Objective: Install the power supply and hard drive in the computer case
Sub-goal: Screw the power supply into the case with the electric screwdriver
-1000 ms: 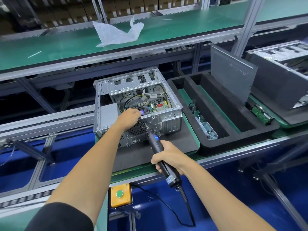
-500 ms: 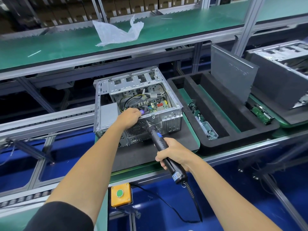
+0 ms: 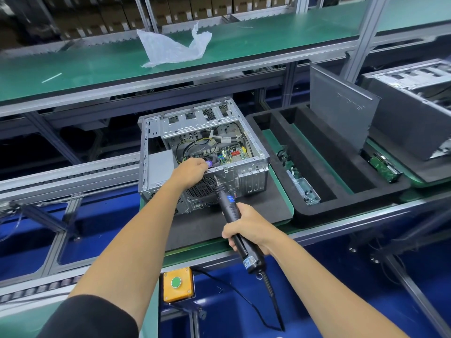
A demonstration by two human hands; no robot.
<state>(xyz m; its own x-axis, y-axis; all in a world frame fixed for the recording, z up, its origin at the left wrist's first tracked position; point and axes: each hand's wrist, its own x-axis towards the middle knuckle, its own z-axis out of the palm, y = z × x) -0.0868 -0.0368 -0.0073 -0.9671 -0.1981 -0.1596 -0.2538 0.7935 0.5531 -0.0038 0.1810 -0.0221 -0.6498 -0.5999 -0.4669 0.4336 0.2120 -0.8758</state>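
The open computer case (image 3: 202, 154) lies on a dark foam pad (image 3: 219, 225) on the green conveyor; the grey power supply (image 3: 159, 168) sits in its near-left corner. The left hand (image 3: 192, 170) rests curled over the case's rear top edge, whether it holds anything cannot be told; the right hand (image 3: 246, 226) grips an electric screwdriver (image 3: 234, 215), its bit touching the rear panel beside the fan grille (image 3: 201, 187); a hard drive (image 3: 384, 168) lies well apart on the right, beside a black foam tray (image 3: 317, 211).
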